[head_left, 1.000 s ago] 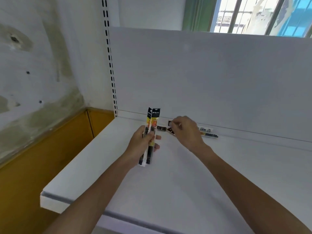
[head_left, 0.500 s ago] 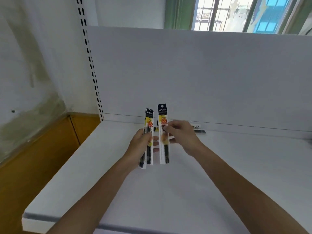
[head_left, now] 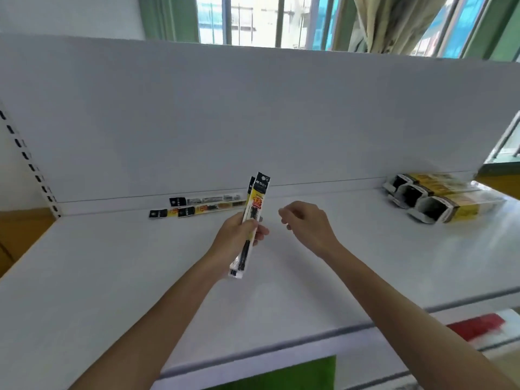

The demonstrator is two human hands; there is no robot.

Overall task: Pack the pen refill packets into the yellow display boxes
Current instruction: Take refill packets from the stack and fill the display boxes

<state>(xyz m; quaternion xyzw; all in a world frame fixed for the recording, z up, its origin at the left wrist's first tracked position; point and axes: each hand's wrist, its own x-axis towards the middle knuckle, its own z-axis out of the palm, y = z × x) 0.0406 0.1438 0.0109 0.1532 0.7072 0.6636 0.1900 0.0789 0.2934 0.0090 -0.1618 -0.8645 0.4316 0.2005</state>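
My left hand [head_left: 237, 235] grips a small stack of pen refill packets [head_left: 256, 201], black and yellow, held upright over the middle of the white shelf [head_left: 112, 277]. A little to the right of them, my right hand [head_left: 308, 225] hovers with loosely curled fingers and holds nothing. A few more refill packets [head_left: 202, 208] lie flat along the back of the shelf, to the left. Three yellow display boxes [head_left: 441, 199] lie on their sides at the far right of the shelf, their open black ends facing me.
A tall white back panel [head_left: 253, 114] closes off the shelf behind. A slotted upright [head_left: 31, 167] runs along the left edge. Below the front edge a lower shelf shows a red object [head_left: 478, 326] and something green [head_left: 281, 374].
My right hand has let go of the packet it held; that packet now sits with the others in my left hand. The view has swung right, bringing the yellow boxes into sight.
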